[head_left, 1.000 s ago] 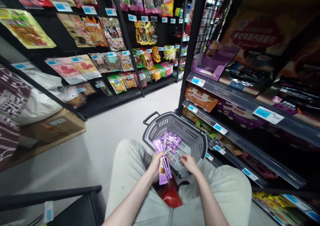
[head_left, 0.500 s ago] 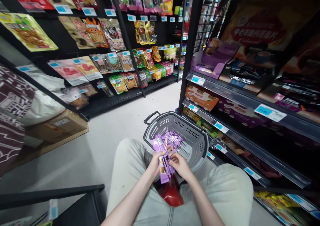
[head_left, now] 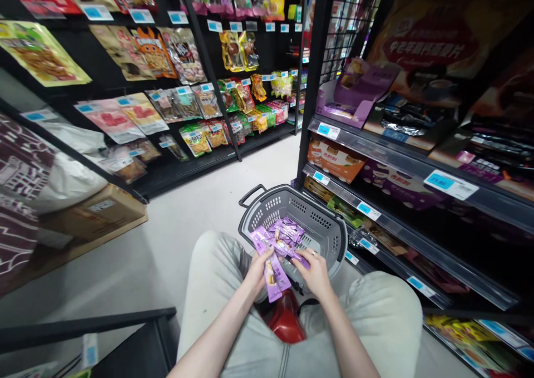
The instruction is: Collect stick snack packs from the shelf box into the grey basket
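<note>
Purple stick sachets (head_left: 272, 275) are gripped in my left hand (head_left: 257, 271), their long ends pointing up-left and down toward me. My right hand (head_left: 312, 269), with a ring on one finger, pinches another purple sachet (head_left: 301, 259) just to the right of them. Both hands are over the near rim of a grey shopping basket (head_left: 334, 227) that stands between my knees. Inside it, toward the left, lies a heap of similar purple sachets (head_left: 287, 229). How many sachets each hand holds I cannot tell.
Close on my right is a shelf rack (head_left: 371, 150) with a purple display box (head_left: 344, 102) and price tags. Hanging snack bags fill the black shelves (head_left: 179, 175) ahead. A cardboard box (head_left: 95, 211) is at left; a red object (head_left: 287, 318) sits between my legs.
My right hand has drawn away to the right from the left hand, with a sachet now between its fingers. The sachets in my left hand have fanned slightly. The view has shifted a little.
</note>
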The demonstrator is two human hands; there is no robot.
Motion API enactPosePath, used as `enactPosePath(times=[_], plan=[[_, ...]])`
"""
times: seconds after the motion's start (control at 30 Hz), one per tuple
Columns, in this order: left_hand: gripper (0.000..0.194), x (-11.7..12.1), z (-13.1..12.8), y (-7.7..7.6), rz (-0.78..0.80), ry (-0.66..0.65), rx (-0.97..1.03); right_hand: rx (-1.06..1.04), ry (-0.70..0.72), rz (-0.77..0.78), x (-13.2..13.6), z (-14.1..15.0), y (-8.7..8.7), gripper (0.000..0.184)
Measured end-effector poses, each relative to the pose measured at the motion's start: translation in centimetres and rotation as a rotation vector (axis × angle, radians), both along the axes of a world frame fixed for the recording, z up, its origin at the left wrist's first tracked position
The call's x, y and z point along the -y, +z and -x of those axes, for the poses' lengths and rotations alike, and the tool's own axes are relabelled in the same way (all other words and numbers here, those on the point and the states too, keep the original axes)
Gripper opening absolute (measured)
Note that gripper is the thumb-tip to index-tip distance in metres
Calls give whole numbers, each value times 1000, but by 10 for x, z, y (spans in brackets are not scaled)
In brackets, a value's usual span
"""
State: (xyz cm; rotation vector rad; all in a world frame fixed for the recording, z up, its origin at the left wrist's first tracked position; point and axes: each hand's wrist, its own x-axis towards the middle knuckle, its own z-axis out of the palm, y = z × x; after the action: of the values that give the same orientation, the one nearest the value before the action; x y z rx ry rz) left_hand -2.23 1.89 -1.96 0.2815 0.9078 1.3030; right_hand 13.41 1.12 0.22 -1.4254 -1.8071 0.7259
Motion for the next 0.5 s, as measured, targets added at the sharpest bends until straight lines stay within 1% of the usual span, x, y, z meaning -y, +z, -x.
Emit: enactPosePath(times=[0.1,0.27,0.5], plan=[[27,1,0,0,19,13,-17,-24,22,5,0,0,-2,19],[24,1,1,3,-9,29,5,-68,107,39,-1,1,-2,18],[30,-1,6,7,23,125,5,-64,158,116,-4,-5,1,16]])
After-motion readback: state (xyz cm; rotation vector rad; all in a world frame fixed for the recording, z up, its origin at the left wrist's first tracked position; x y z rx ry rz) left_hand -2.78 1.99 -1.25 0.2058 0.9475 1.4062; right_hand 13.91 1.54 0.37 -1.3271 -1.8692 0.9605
